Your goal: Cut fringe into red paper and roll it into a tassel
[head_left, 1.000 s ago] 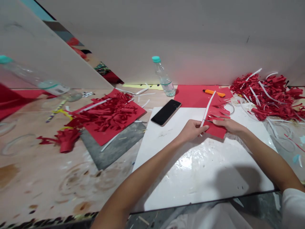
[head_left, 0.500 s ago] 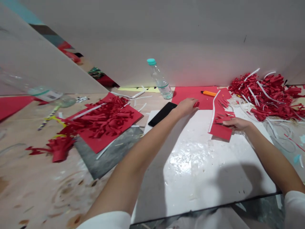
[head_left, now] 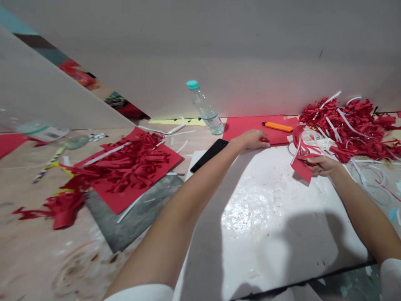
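Curled fingers of my left hand close on the near edge of the red paper sheets by the wall. Farther right, my right hand grips a red paper strip with cut fringe and a white edge, above the white board. A thin dark piece, perhaps scissors, shows at those fingers; most of it is hidden. An orange box cutter lies on the red sheets between the hands. Left of my left wrist lies a black phone.
A clear bottle with a teal cap stands by the wall. Fringed red paper heaps lie right; more fringed paper lies left on a red sheet. A grey tile and the glossy white board cover the front.
My right hand has moved slightly right, and the fringed strip has folded back with it. My left hand has shifted a little right along the red sheets. The view has turned slightly.
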{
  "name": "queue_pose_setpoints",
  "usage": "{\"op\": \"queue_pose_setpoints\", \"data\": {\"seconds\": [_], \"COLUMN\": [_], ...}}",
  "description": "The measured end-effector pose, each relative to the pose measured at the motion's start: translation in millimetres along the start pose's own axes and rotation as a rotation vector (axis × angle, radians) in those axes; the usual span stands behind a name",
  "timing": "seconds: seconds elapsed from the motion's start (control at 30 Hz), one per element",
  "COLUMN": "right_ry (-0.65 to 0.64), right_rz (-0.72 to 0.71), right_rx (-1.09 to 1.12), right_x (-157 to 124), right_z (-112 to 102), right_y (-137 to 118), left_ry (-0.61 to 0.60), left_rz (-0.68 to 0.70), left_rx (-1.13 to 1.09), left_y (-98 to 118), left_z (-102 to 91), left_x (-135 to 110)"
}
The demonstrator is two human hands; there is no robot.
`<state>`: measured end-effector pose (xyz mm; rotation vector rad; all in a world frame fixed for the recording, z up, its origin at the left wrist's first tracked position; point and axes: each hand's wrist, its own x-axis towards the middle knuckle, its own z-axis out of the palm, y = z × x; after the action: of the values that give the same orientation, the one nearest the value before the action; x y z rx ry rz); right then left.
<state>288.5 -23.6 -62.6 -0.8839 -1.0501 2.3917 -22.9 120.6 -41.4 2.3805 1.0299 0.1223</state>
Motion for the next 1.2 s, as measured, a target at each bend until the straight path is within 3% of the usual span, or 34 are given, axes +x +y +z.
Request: {"op": "queue_pose_setpoints", "data": {"seconds": [0.17,0.3,0.5,0.73,0.87,1.2], "right_ry": [0.086,0.196,0.043,0.1,0.056,0.016], "right_rz": [0.034,0.02,0.031,0.027,0.021,0.06], "right_rx": [0.034,0.026,0.011,0.024,0.017,0.017], "right_x": [-2,-2,0,0,1,3], "right_z": [-6,-5,0,-1,-1,-5], "right_y": [2,1,0,2,2,1], "left_ry": [0.043,0.123,0.122,-0.017,-0.059,-0.076], "left_rz": [0.019,-0.035,-0.113,-0.145,-0.16,-0.12], "left_rx": [-0.003,-0.031,-0.148,-0.28,-0.277,-0.267], "left_y": [-4,-5,-6,-12,-21,-15], "left_z": [-7.7,-1.8,3.2,-1.6,-2.2,-10.1], "left_x": [3,4,3,7,14,8]}}
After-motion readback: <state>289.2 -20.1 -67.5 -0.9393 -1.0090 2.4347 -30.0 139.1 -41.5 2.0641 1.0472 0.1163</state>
